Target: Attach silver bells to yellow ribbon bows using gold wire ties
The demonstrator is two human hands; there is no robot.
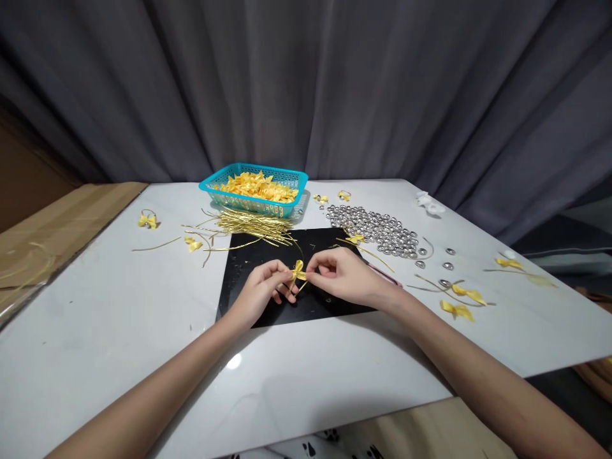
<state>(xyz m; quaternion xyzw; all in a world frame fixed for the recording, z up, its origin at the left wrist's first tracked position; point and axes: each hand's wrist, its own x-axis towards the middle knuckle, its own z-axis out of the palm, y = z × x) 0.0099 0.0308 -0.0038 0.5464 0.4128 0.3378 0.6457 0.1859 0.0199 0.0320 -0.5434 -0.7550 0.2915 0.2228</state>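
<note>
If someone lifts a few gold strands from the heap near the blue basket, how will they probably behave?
The gold strands look thin, so they are probably light. Most lie nearly straight and some curve, suggesting they are bendable yet fairly stiff. They cross one another, so lifting a few may drag neighbours along.

**Nothing Legible Anywhere in View**

And we scan across: no word, number or brand can be read on the blue basket [270, 208], the black mat [268, 313] or the brown cardboard [48, 239] over at the left. Down at the bottom edge, dark printed marks [310, 448] sit on a pale surface [282, 449], partly cut off, and none reads as a letter or figure.
</note>
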